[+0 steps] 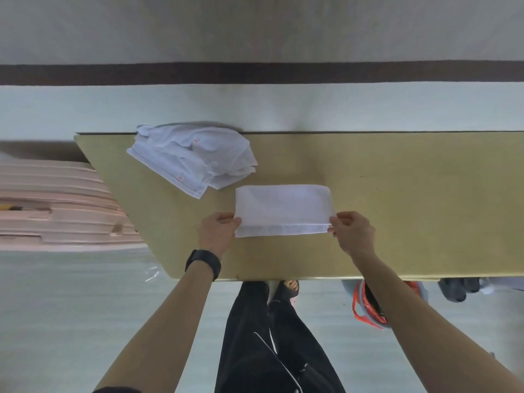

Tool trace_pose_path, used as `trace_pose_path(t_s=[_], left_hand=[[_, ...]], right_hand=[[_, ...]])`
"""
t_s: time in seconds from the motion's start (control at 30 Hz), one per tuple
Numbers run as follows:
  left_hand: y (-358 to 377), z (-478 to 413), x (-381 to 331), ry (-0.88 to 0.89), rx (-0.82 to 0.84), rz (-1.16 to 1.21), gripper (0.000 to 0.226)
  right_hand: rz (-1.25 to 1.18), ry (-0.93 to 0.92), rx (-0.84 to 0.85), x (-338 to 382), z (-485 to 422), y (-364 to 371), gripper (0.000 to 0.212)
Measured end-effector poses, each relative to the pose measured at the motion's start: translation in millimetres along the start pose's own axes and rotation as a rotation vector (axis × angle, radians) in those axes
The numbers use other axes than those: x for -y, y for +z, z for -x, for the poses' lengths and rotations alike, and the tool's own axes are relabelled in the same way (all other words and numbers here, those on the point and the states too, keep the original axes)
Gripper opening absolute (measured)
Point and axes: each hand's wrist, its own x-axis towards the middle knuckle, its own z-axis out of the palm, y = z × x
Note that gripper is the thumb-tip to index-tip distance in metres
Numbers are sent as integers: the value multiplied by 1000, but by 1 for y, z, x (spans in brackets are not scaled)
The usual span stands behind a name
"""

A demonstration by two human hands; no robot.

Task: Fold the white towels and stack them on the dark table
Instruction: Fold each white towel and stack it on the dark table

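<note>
pinching the near corners of the folded towel (283, 209), the left hand (218, 232) and right hand (354, 234) hold it flat mid-table (411, 208); the loose towel pile (195, 157) lies at its ten o'clock.

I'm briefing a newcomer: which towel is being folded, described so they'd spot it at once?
On the long table, look near the front edge, between the left hand and right hand. The folded towel they pinch at its ends is a flat, neat rectangle, unlike the rumpled towel pile farther back to its left.
</note>
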Motion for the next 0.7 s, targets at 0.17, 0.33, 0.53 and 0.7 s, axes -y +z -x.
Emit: trace_pose_path(t_s=[0.17,0.33,0.53,0.7], left_hand=[[14,-2,23,-85,-92,-13,33],[18,-4,34,-121,-143,-61,36],[20,-5,38,-95,-165,-104,31],[22,-4,40,-50,-174,-138,23]], right_hand=[[46,22,-2,-17,-7,11,19],[56,40,-12,-24,-5,18,20],[31,21,-22,-27,-3,22,18],[51,-15,-50,-31,2,23,19]])
